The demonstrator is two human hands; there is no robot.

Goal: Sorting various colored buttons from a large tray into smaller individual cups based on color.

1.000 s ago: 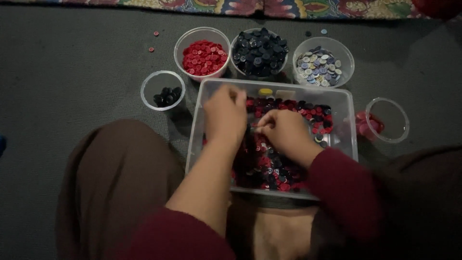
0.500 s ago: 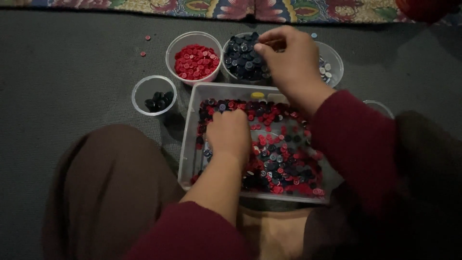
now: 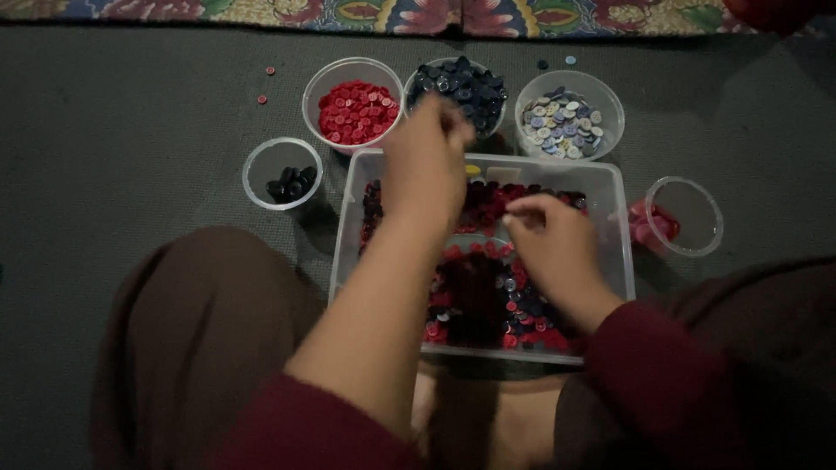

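A big clear tub point(image 3: 610, 187) of mixed buttons point(image 3: 488, 296) is sitting on the floor between the knees. The left hand point(image 3: 427, 165) is hovering over its far edge, blurry, grip unclear. The right hand point(image 3: 553, 239) is pinching buttons inside.

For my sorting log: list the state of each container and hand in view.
Clear tray: partly full of mixed buttons.
Red button bowl: about half full.
Dark button bowl: heaped.
Pale button bowl: part full.
Small cup: few black buttons.
Right cup: tipped.
Left hand: raised, blurred.
Right hand: pinching in tray.
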